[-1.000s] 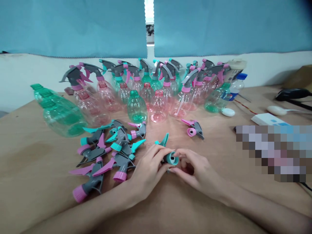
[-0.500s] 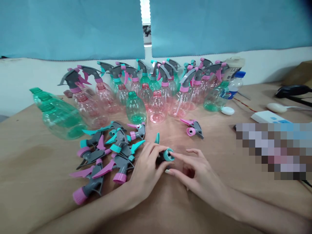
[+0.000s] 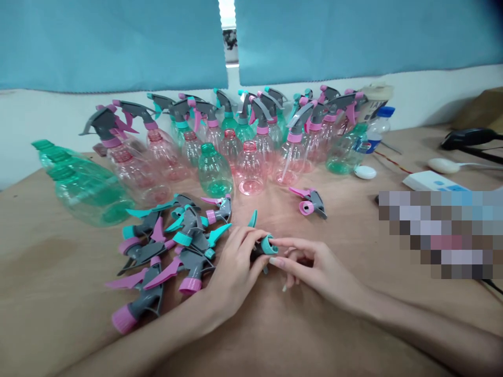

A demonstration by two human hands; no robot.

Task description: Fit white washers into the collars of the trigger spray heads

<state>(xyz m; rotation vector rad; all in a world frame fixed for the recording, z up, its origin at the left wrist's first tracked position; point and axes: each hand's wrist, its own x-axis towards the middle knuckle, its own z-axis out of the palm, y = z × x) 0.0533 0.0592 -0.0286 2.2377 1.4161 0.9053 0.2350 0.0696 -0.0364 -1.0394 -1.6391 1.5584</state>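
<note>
My left hand [image 3: 236, 262] is closed round a grey trigger spray head with a teal collar [image 3: 269, 244], the collar's open end facing right. A teal trigger tip rises above the fingers; the rest of that body is mostly hidden by them. At the collar's rim, my right hand [image 3: 314, 264] pinches with index finger and thumb, the other fingers curled below. Left of my hands lies a loose pile of grey spray heads [image 3: 191, 224] with pink or teal collars. One pink-collared spray head [image 3: 308, 203] rests apart, beyond my right hand.
Behind stand several pink and green bottles, some open like the green bottle [image 3: 215, 170], others topped with spray heads. Open green bottles [image 3: 90, 193] cluster at left. At right are a blue-capped bottle [image 3: 379, 128], a white oval object [image 3: 365, 172], a white box [image 3: 436, 181] and a blurred-out patch.
My right thumb and index finger have closed in on the teal collar, and the other right fingers have curled under. The spray head stays in my left hand. The view has shifted slightly.
</note>
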